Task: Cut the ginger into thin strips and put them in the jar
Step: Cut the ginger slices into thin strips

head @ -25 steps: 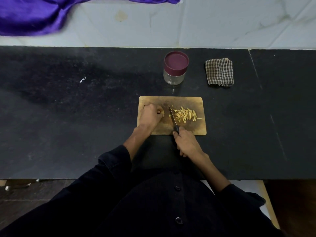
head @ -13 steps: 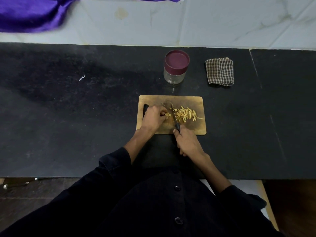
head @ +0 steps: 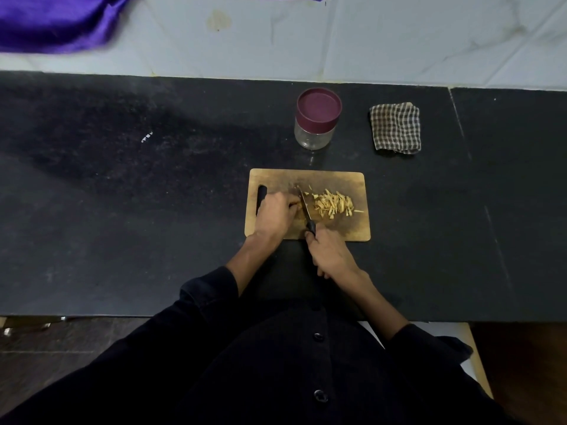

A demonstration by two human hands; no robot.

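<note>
While the left hand lies curled on the left part of the cutting board, its fingertips press down a small remaining piece of ginger, which is almost hidden under them, so I cannot tell its shape or its long axis. Directly to the right of these fingertips stands the knife. Its blade runs from the near side of the board away from the person, leaning a little to the left, and its black handle is gripped by the right hand at the near edge of the board. The blade is therefore just beside the left fingertips, between them and the pile of cut strips, which lies on the right of the blade, near the middle of the board.

I judge that the cutting is almost finished, because only a little piece stays under the left hand. The next cut turns on this narrow gap: the blade must come down close to the fingertips without touching them.

Beyond the board, well apart from both hands, the jar stands upright on the dark counter with its maroon lid on, so it must be opened before the strips go in. The right hand is somewhat nearer to the pile. A folded checked cloth lies to the right of the jar.
</note>
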